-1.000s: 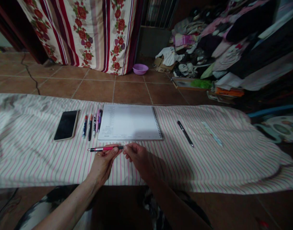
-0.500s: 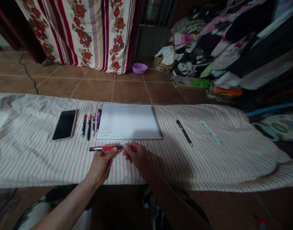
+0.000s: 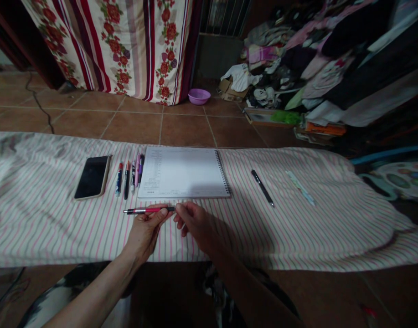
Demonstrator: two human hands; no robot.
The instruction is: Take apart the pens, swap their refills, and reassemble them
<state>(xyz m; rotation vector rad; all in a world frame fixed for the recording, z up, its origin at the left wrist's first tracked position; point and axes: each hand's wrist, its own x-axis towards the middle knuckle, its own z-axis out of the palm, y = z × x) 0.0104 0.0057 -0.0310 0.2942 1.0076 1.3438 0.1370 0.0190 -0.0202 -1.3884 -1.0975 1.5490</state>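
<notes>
My left hand holds a red and black pen level over the striped cloth, its fingers wrapped round the barrel. My right hand pinches the pen's right end with thumb and fingertips. Just beyond both hands lies an open spiral notebook. Left of it several pens lie in a row, beside a dark phone. A black pen lies to the right of the notebook.
A pale ruler-like strip lies further right on the cloth. Beyond the cloth is brown tiled floor, a flowered curtain, a purple bowl and a heap of clothes at the right.
Both hands with the red pen stay almost still. The view has shifted very slightly.
</notes>
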